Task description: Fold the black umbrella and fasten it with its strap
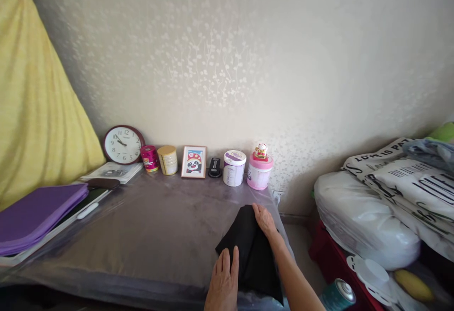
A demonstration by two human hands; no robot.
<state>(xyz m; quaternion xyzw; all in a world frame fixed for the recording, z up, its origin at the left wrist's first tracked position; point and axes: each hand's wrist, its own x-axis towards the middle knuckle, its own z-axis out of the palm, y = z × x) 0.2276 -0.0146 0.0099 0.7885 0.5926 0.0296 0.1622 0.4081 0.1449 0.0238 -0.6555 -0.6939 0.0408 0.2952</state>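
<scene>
A folded black cloth [253, 254] lies at the right end of the table, its lower corner reaching the front edge. My left hand [224, 278] rests at the cloth's lower left side, fingers stretched out and the thumb side touching the fabric. At the upper right edge of the same cloth, my right hand [264, 220] has its fingers bent over the fabric; its thumb is hidden.
Along the wall stand a clock [124, 144], a pink tin [149, 158], a yellow-lidded tub [168, 160], a framed panda picture [194, 162], a purple-lidded tub [234, 169] and a pink-lidded tub [260, 173]. Purple folded fabric [39, 214] lies left. Bags [362, 216] and a spray can [338, 294] are right.
</scene>
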